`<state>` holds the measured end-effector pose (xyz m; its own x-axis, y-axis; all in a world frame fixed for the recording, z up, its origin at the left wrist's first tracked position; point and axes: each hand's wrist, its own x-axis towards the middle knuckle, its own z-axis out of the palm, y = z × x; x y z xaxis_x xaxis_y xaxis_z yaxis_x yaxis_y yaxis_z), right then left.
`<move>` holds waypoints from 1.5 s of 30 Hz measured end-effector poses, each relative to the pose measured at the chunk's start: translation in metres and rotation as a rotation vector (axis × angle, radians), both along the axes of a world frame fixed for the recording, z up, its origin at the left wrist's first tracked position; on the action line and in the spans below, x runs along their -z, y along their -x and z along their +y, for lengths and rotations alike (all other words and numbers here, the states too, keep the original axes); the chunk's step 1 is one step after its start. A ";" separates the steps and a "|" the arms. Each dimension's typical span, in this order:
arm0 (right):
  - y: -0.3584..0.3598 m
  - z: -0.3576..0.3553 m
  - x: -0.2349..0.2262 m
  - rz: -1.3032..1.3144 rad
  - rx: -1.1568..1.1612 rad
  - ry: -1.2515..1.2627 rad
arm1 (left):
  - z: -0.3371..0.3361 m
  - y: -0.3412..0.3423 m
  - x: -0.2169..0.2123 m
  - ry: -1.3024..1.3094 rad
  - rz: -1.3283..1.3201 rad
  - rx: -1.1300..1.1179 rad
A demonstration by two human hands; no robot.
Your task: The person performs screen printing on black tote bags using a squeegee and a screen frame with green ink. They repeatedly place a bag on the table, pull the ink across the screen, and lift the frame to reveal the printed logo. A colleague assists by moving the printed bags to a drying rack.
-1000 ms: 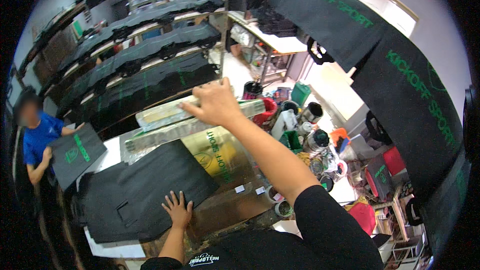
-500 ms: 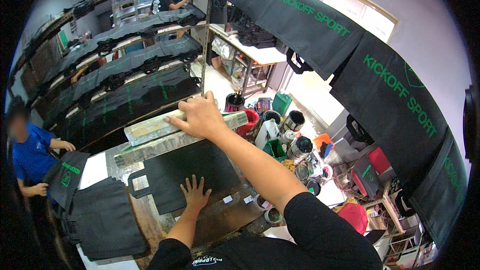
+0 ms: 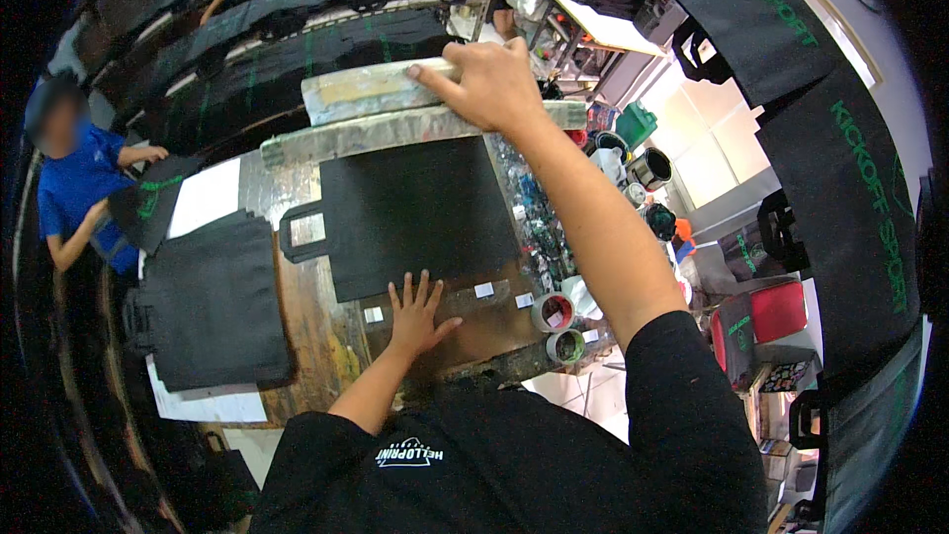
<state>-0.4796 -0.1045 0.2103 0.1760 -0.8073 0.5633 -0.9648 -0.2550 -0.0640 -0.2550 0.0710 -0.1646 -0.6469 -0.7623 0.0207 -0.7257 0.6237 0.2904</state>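
Observation:
A black fabric bag (image 3: 425, 213) lies flat on the worktable, its loop handle to the left. My left hand (image 3: 415, 316) rests flat with fingers spread, the fingertips at the bag's near edge. Beyond the bag, a paint-smeared screen-printing frame (image 3: 425, 135) stands raised along the bag's far side, with a pale, stained slab (image 3: 361, 91) behind its near bar. My right hand (image 3: 489, 84) reaches across and is closed over the frame's top right part, thumb along the slab; its exact grip is partly hidden.
Left of the bag lies a stack of black bags (image 3: 213, 302). A co-worker in a blue shirt (image 3: 79, 178) holds another printed bag there. Shelves of bags rise at the back, and printed bags hang at right. Ink tubs (image 3: 565, 346) and cans (image 3: 650, 168) stand right of the table.
My view has turned, shifting the scene. My left hand has slid back from the bag's surface to its near edge. My right hand still holds the raised frame.

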 end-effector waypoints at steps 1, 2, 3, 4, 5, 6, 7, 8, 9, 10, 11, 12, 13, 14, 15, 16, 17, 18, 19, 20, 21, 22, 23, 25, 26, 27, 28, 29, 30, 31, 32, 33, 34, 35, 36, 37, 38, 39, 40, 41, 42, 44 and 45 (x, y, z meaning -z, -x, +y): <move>-0.001 0.000 0.001 0.006 -0.015 0.036 | 0.000 0.001 0.005 0.005 0.033 -0.002; -0.001 0.000 0.001 0.017 -0.006 0.014 | 0.004 0.001 0.009 0.018 0.062 -0.011; 0.000 -0.001 0.001 0.017 -0.006 0.030 | 0.004 0.004 0.010 0.041 0.093 -0.014; 0.001 -0.002 0.002 0.017 -0.004 0.046 | 0.004 0.007 0.010 0.064 0.123 -0.017; 0.001 -0.002 0.003 0.015 -0.009 0.036 | 0.006 0.008 0.010 0.034 0.108 -0.028; 0.001 -0.002 0.003 0.014 -0.010 0.026 | 0.007 0.009 0.003 0.005 0.093 -0.036; 0.001 -0.001 0.003 0.012 -0.011 0.017 | 0.008 0.011 -0.001 -0.024 0.077 -0.043; 0.002 -0.002 0.005 -0.004 -0.017 0.038 | 0.010 0.010 0.000 -0.027 0.061 -0.026; 0.001 -0.002 0.007 -0.023 -0.025 0.060 | 0.011 0.006 0.001 -0.029 0.042 -0.010; 0.002 -0.003 0.009 -0.042 -0.032 0.082 | 0.013 0.003 0.002 -0.031 0.022 0.006; 0.003 -0.003 0.010 -0.032 -0.029 0.094 | 0.015 0.001 0.003 -0.013 0.031 0.022; 0.003 -0.005 0.010 -0.024 -0.030 0.105 | 0.019 -0.002 0.004 0.002 0.038 0.034; 0.002 -0.005 0.009 -0.017 -0.031 0.115 | 0.022 -0.005 0.006 0.018 0.045 0.046; 0.002 -0.004 0.009 -0.017 -0.021 0.079 | 0.026 -0.008 0.007 0.022 0.034 0.043; 0.001 -0.002 0.005 -0.013 -0.011 0.044 | 0.028 -0.008 0.007 0.029 0.026 0.040; 0.000 -0.001 0.004 -0.009 -0.002 0.010 | 0.030 -0.008 0.008 0.035 0.019 0.036; 0.000 -0.002 0.005 -0.010 -0.005 0.025 | 0.031 -0.007 0.008 0.048 0.040 0.049; 0.001 -0.003 0.006 -0.010 -0.007 0.041 | 0.030 -0.005 0.008 0.062 0.064 0.064; 0.001 -0.004 0.007 -0.009 -0.009 0.056 | 0.030 -0.003 0.007 0.075 0.087 0.078; 0.003 -0.005 0.008 -0.017 -0.014 0.071 | 0.029 0.001 0.007 0.091 0.088 0.075; 0.003 -0.007 0.009 -0.025 -0.023 0.088 | 0.027 0.006 0.004 0.110 0.089 0.069; 0.003 -0.008 0.009 -0.033 -0.033 0.104 | 0.026 0.010 0.002 0.128 0.089 0.062; 0.003 -0.008 0.010 -0.028 -0.023 0.075 | 0.029 0.012 0.006 0.096 0.082 0.065; 0.001 -0.004 0.005 -0.019 -0.009 0.025 | 0.028 0.016 0.012 0.042 0.067 0.067; -0.001 -0.003 0.004 -0.019 -0.005 0.015 | 0.029 0.015 0.014 0.019 0.059 0.059; -0.001 -0.001 0.005 -0.022 0.005 0.008 | 0.028 0.014 0.007 -0.002 0.049 0.057; -0.002 0.001 0.005 -0.025 0.013 0.001 | 0.028 0.013 0.000 -0.023 0.039 0.053; -0.003 0.003 0.003 -0.030 0.012 -0.020 | 0.026 0.012 -0.008 -0.096 0.092 0.011; -0.002 0.005 0.003 -0.030 0.005 -0.012 | 0.020 0.011 -0.023 -0.167 0.146 -0.028; -0.001 0.008 0.006 -0.029 -0.001 -0.004 | 0.014 0.010 -0.037 -0.238 0.199 -0.065; 0.000 0.011 0.008 -0.029 -0.007 0.003 | 0.006 0.004 -0.053 -0.320 0.359 -0.116; -0.002 0.014 0.009 -0.030 -0.022 0.023 | -0.003 -0.006 -0.069 -0.399 0.519 -0.172; -0.002 0.017 0.016 -0.030 -0.033 0.069 | -0.011 -0.012 -0.079 -0.479 0.680 -0.225; -0.002 0.020 0.027 -0.030 -0.044 0.114 | -0.015 -0.013 -0.082 -0.686 1.075 -0.296; -0.005 0.023 0.034 -0.031 -0.063 0.161 | -0.022 -0.022 -0.100 -0.737 1.261 -0.280; -0.006 0.038 0.034 0.010 -0.023 0.065 | -0.029 -0.031 -0.134 -0.791 1.454 -0.248; -0.011 0.051 0.043 -0.009 -0.034 0.102 | -0.031 -0.043 -0.159 -0.832 1.649 -0.219; -0.010 0.066 0.054 0.035 -0.028 0.088 | -0.031 -0.054 -0.168 -0.882 1.761 -0.201; -0.008 0.083 0.070 0.058 -0.021 0.072 | -0.033 -0.062 -0.173 -0.942 1.870 -0.175; -0.008 0.102 0.090 0.077 -0.007 0.020 | -0.031 -0.067 -0.175 -0.998 1.983 -0.153; -0.009 0.118 0.110 0.084 -0.026 0.003 | -0.022 -0.070 -0.180 -1.071 1.982 -0.343; -0.015 0.150 0.142 0.060 -0.048 -0.148 | 0.008 -0.068 -0.180 -1.212 1.968 -0.723; -0.018 0.161 0.159 0.061 -0.052 -0.246 | 0.020 -0.070 -0.167 -1.259 1.927 -0.826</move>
